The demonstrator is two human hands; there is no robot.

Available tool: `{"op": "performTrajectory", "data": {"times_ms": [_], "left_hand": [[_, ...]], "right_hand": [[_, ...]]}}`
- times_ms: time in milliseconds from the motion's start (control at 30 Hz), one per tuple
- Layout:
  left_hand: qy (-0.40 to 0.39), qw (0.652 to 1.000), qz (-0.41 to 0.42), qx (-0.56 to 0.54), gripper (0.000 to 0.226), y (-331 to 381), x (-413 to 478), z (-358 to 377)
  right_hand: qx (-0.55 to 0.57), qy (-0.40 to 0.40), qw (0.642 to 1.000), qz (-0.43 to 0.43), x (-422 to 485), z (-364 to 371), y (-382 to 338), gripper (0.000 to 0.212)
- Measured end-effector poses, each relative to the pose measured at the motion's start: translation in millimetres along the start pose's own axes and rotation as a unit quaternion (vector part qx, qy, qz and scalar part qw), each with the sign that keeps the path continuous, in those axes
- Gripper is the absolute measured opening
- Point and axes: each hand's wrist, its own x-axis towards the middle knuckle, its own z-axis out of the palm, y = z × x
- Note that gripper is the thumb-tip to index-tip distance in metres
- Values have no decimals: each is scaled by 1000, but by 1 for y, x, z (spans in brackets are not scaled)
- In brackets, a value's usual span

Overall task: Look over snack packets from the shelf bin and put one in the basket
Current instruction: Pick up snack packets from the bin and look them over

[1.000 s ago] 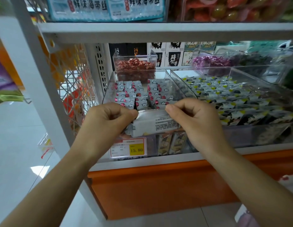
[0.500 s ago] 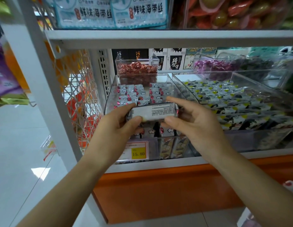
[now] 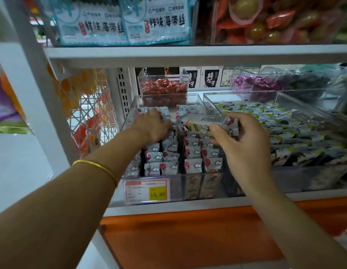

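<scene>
We read 鲜味海带丝 on one bag (image 3: 95, 26) at eleven o'clock and again on a second bag (image 3: 161, 22) at twelve. At one o'clock, far back, a box (image 3: 211, 78) reads 碎银子. At six o'clock the price tag (image 3: 147, 190) on the bin (image 3: 197, 185) front shows 15.80 on yellow. The packet (image 3: 205, 123) at centre carries print too fine for us to read.

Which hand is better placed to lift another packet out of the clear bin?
Left. The left hand lies on the white red-dotted packets inside the clear plastic bin, seemingly free; the right hand pinches a white printed packet.
</scene>
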Motion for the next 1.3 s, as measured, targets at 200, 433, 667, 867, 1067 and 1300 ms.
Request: {"op": "performTrajectory", "data": {"times_ms": [200, 433, 667, 867, 1067, 1300], "left_hand": [[-52, 998, -41, 19, 64, -13, 21, 9], [-91, 981, -41, 165, 64, -7, 13, 1], [-91, 954, -10, 285, 53, 2, -22, -3], [-48, 940, 4, 336, 61, 10, -50, -14], [89, 953, -22, 290, 61, -26, -79, -22], [137, 980, 23, 140, 58, -42, -77, -13]], "right_hand": [[10, -3, 1000, 0, 4, -2, 6, 36], [28, -10, 999, -25, 19, 1, -4, 18], [26, -85, 995, -49, 72, 68, -15, 12], [-122, -227, 960, -107, 106, 134, -12, 26], [-273, -284, 906, -153, 108, 162, -6, 21], [-330, -354, 858, -169, 113, 165, 4, 28]]}}
